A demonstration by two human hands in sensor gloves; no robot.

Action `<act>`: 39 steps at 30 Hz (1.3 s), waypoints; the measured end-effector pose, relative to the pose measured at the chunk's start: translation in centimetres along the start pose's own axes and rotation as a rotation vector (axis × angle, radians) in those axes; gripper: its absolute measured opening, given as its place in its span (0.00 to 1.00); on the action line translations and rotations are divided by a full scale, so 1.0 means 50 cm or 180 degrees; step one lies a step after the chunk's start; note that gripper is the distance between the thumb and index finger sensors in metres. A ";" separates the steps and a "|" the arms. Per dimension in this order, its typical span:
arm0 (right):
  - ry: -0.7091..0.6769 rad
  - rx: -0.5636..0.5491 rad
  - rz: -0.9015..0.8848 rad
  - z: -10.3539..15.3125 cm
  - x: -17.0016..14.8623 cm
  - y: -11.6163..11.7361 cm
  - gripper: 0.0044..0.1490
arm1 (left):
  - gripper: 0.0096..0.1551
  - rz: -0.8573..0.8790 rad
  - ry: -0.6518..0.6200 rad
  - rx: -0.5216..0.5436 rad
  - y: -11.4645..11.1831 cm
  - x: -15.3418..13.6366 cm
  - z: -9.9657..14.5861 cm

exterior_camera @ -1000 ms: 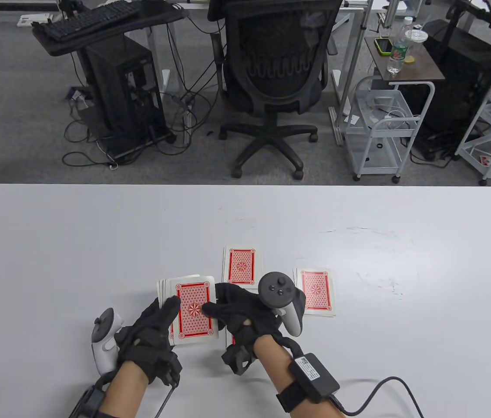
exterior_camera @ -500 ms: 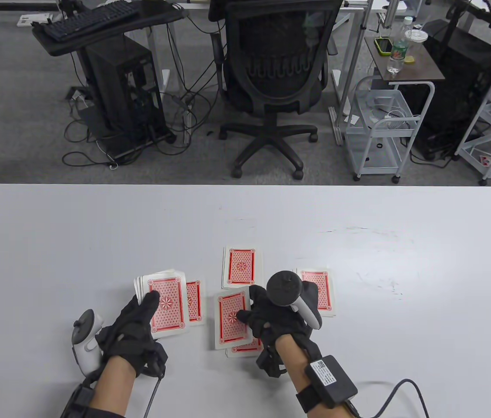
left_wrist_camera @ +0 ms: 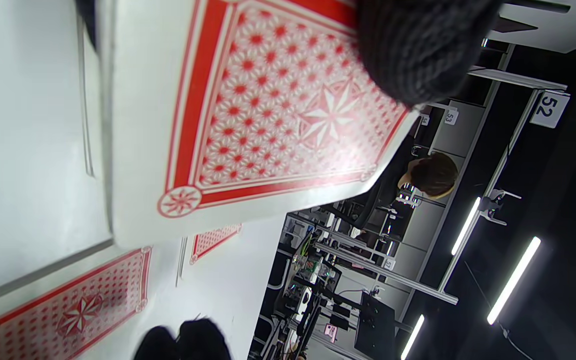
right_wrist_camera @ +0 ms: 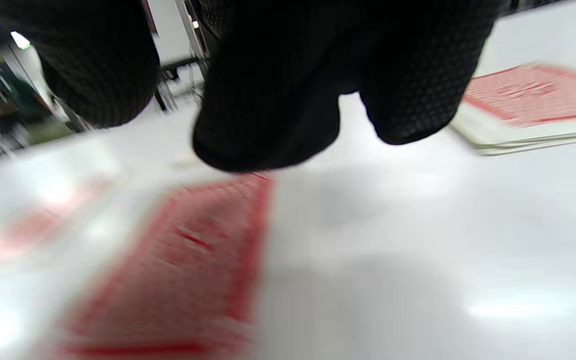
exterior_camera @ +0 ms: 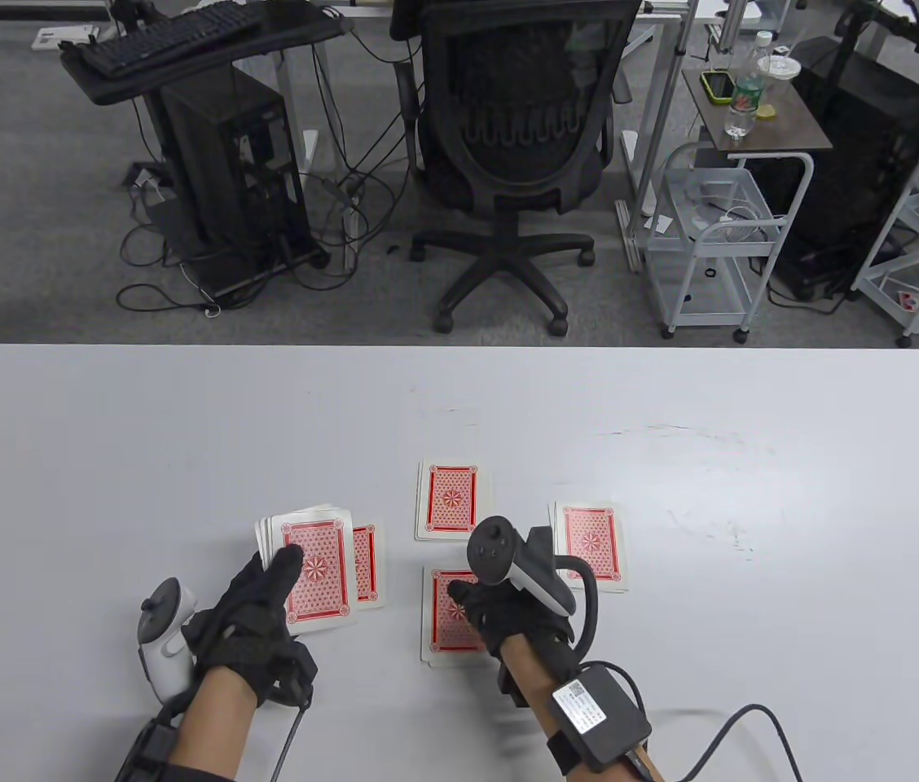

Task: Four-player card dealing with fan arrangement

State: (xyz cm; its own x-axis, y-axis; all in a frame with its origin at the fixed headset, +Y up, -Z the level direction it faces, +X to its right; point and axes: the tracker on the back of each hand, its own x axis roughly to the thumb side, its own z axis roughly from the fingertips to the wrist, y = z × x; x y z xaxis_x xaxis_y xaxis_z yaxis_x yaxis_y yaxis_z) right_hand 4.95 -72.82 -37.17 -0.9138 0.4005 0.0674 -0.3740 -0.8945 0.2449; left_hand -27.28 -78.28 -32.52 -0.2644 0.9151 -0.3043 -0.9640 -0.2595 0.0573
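My left hand (exterior_camera: pixel 280 570) grips the red-backed deck (exterior_camera: pixel 321 570) just above the table, thumb across its top card; the deck fills the left wrist view (left_wrist_camera: pixel 268 100). Four dealt piles lie face down: a left pile (exterior_camera: pixel 368 566) partly hidden under the deck, a far pile (exterior_camera: pixel 450 499), a right pile (exterior_camera: pixel 590 544) and a near pile (exterior_camera: pixel 445 623). My right hand (exterior_camera: pixel 468 607) rests its fingertips (right_wrist_camera: pixel 268 100) on the top card of the near pile (right_wrist_camera: pixel 193 260), which lies flat and square on it.
The white table (exterior_camera: pixel 182 423) extends far to both sides and beyond the piles. A black office chair (exterior_camera: pixel 508 147) and a white cart (exterior_camera: pixel 712 244) stand on the floor behind the table. A cable (exterior_camera: pixel 720 733) trails from my right wrist.
My right hand drew the top card off the deck, carried it right and toward me, and laid it on the near pile. My left hand moved the deck left, uncovering the left pile.
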 end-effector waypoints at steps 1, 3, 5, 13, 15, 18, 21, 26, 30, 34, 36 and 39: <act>-0.0136 -0.0018 -0.0301 0.002 0.006 -0.007 0.47 | 0.26 0.0002 -0.0003 -0.0028 -0.006 -0.001 0.001; -0.0446 -0.0062 -0.0865 0.006 0.019 -0.012 0.45 | 0.26 0.0004 0.0014 -0.0139 -0.021 -0.003 0.003; -0.0801 -0.0044 -0.1490 0.008 0.038 -0.004 0.44 | 0.26 -0.0010 0.0015 -0.0253 -0.042 -0.006 0.008; -0.0786 -0.0037 -0.1980 0.008 0.062 0.031 0.39 | 0.26 -0.0137 0.0021 -0.0357 -0.078 -0.016 0.017; -0.0733 -0.0018 -0.2021 0.005 0.056 0.029 0.38 | 0.26 -0.0113 0.0045 -0.0342 -0.072 -0.019 0.016; -0.0729 -0.0021 -0.2170 -0.003 0.048 0.027 0.38 | 0.26 0.0016 0.0114 -0.0432 -0.064 -0.020 0.012; -0.0706 0.0035 -0.2277 -0.013 0.054 0.019 0.39 | 0.26 0.0077 0.0088 -0.0409 -0.049 -0.015 0.006; -0.0648 -0.0019 -0.2153 -0.049 0.079 -0.003 0.43 | 0.26 0.0118 -0.0047 0.0123 0.034 0.008 -0.003; -0.0470 0.0081 -0.1492 -0.100 0.129 0.004 0.49 | 0.26 0.0226 -0.0065 0.0640 0.112 0.019 -0.001; -0.0339 0.0217 -0.0679 -0.150 0.185 0.041 0.51 | 0.26 0.0372 -0.0027 0.0816 0.150 0.018 -0.002; -0.0249 0.0230 -0.0292 -0.169 0.206 0.062 0.52 | 0.26 0.0362 -0.0015 0.0818 0.154 0.017 -0.004; -0.0033 0.0331 0.0378 -0.191 0.228 0.097 0.53 | 0.26 0.0361 -0.0025 0.0760 0.148 0.019 -0.007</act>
State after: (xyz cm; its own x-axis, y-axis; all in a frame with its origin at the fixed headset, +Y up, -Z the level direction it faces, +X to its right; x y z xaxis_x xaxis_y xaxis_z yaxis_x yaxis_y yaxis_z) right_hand -8.78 -74.49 -44.45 -0.9487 0.2958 0.1117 -0.2446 -0.9105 0.3334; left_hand -34.65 -79.42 -32.73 -0.3703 0.8870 -0.2759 -0.9070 -0.2811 0.3137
